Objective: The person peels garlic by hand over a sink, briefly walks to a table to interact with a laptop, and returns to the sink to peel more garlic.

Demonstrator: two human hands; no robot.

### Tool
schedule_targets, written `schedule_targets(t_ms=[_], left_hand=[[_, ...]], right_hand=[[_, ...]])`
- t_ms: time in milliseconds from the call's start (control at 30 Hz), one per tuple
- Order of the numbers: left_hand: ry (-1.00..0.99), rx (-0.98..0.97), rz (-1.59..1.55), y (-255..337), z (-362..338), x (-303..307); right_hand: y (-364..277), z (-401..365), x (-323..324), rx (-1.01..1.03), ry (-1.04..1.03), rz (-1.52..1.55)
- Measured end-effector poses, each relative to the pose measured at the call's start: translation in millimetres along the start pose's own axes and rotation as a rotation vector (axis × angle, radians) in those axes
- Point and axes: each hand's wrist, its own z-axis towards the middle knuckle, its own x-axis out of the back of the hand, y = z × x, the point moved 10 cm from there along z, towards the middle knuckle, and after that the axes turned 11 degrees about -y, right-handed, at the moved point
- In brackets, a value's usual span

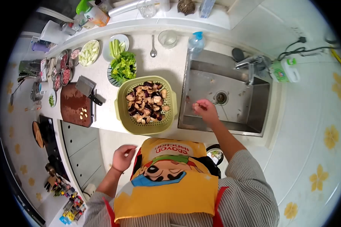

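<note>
My right hand [206,110] is over the near left part of the steel sink [208,81], its fingertips pinched together; what they hold, if anything, is too small to make out. In front of the counter, left of the yellow apron [201,189], my left hand [123,158] hangs with loosely bent fingers, thumb apart and nothing visible in it. Between the hands, further forward, a green colander basket [173,104] sits on the counter, holding dark-skinned, pale-fleshed chunks [147,102].
Left of the basket lie a cutting board [74,104] with garlic cloves, a cleaver [85,85] and a knife. Behind are leafy greens [123,68], a plate of pale slices [89,53], meat bowls, a spoon [153,47] and a glass bowl [168,39]. A faucet [250,66] overhangs the sink.
</note>
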Motion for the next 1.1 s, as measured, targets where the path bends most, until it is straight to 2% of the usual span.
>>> schedule_targets(t_ms=[100, 167, 200, 300, 400, 467, 533, 600, 667, 700, 767, 933, 1100], left_hand=[[-0.141, -0.268, -0.082, 132, 41, -46], [-0.221, -0.396, -0.194, 204, 52, -79], [-0.259, -0.441, -0.256, 233, 53, -95], [-0.339, -0.590, -0.318, 310, 33, -137], [-0.348, -0.729, -0.175, 353, 13, -175], [-0.338, -0.753, -0.121, 368, 7, -203], [-0.348, -0.747, -0.194, 374, 6, -232], [-0.350, -0.687, -0.227, 381, 1, -257], [-0.427, -0.505, -0.387, 376, 4, -282], [-0.411, -0.501, -0.385, 377, 4, -288], [-0.478, -0.377, -0.429, 366, 8, -306], [-0.393, -0.322, -0.419, 364, 8, -318], [-0.399, -0.329, -0.492, 373, 5, -322]], right_hand=[[-122, -78, -57, 0.061, -0.002, 0.018], [-180, -123, -86, 0.203, -0.106, 0.061], [-191, -142, -89, 0.220, -0.095, 0.046], [-232, -194, -86, 0.501, -0.170, 0.031], [-254, -233, -56, 0.570, -0.131, -0.097], [-263, -255, -33, 0.583, -0.097, -0.130], [-266, -275, -9, 0.590, -0.068, -0.158], [-269, -290, 12, 0.595, -0.074, -0.161], [-270, -301, 27, 0.628, -0.099, -0.193], [-272, -307, 31, 0.657, -0.116, -0.228], [-273, -312, 40, 0.667, -0.144, -0.225], [-275, -319, 50, 0.682, -0.167, -0.227], [-288, -325, 57, 0.734, -0.101, -0.349]])
